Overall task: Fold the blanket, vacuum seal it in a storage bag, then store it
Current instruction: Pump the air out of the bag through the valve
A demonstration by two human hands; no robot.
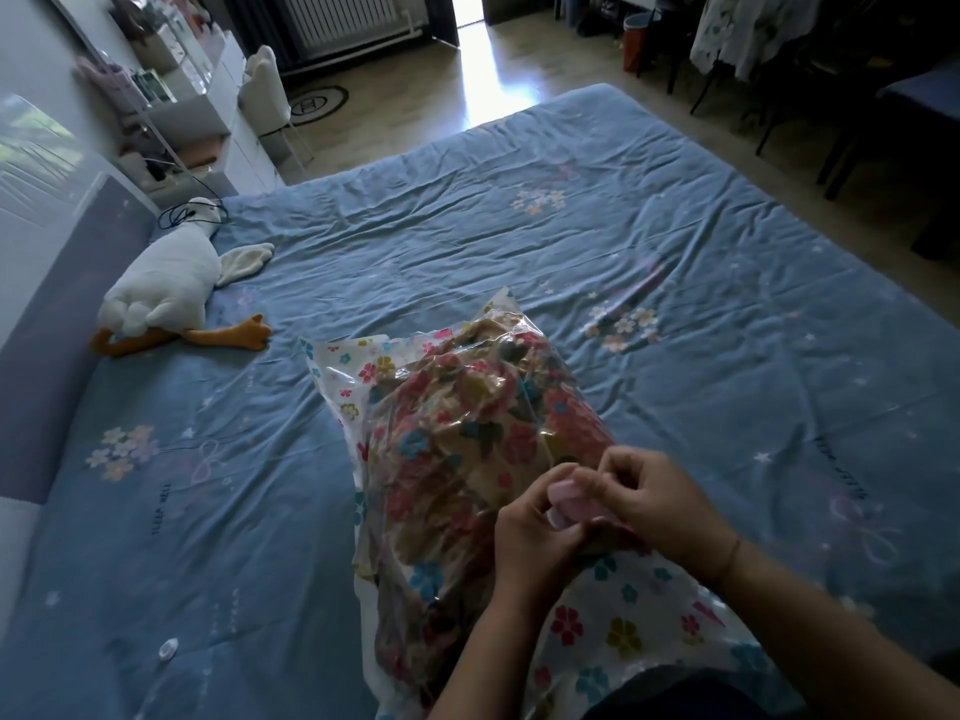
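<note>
Both hands meet on top of the storage bag [613, 623], near the bed's [675, 241] near edge. Left hand [530, 532] and right hand [654, 504] have their fingers curled around a small pale pink piece [563, 501], which looks like the bag's air valve or its cap; which of the two cannot be told.

Inside the bag lies the folded blanket [467, 439], a soft flowered cloth in pink, tan and teal, bunched and lumpy under the film. Clear, glossy plastic printed with small flowers makes up the bag, crinkled and loosely clinging, so it probably still holds air. As a bundle it should be light and squashy, but slippery and floppy: better lifted by cupping the padded middle from both sides than by pulling on the thin film or the white border. The valve is the one stiff part and takes a firm pinch.

A small clear cap-like piece [169, 648] lies on the blue sheet toward the bed's near left corner. A white plush goose [166, 288] rests along the left edge.
</note>
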